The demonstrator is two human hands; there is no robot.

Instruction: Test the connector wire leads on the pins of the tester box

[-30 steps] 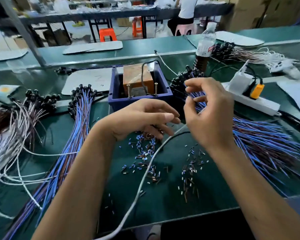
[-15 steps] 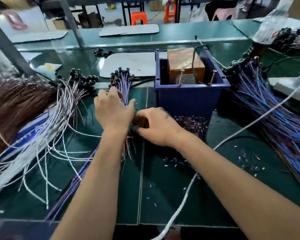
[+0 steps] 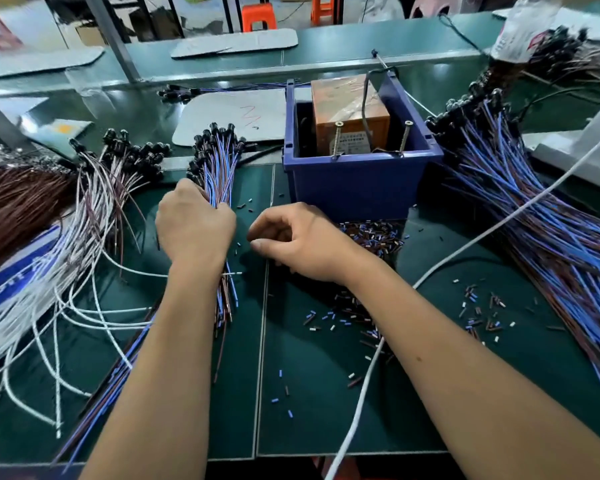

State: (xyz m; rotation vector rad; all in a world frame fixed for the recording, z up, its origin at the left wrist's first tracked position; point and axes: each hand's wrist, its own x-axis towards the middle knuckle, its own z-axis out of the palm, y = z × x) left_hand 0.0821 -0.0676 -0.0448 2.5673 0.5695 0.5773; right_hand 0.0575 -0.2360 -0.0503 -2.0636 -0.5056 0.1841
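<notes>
Head view. The blue bin (image 3: 357,185) stands on the green table (image 3: 309,393) and serves as the landmark. Inside it sits the orange tester box (image 3: 349,109), with two upright screw pins (image 3: 336,138) at its near side.

To the left of the bin, the left hand (image 3: 194,226) is closed around a bundle of blue and brown wire leads (image 3: 219,174). The bundle's black connector ends point away from the person, and its bare ends trail out below the wrist.

Just in front of the bin, the right hand (image 3: 298,240) hovers with fingers loosely curled. Whether it holds anything cannot be told.

A pile of small cut sleeve pieces (image 3: 371,233) lies against the bin's near wall, with more scattered in front. A second heap of blue and brown leads (image 3: 534,216) lies to the right of the bin. White and brown leads (image 3: 66,254) spread out far to its left. A white cord (image 3: 465,251) runs diagonally across the table on the bin's right.
</notes>
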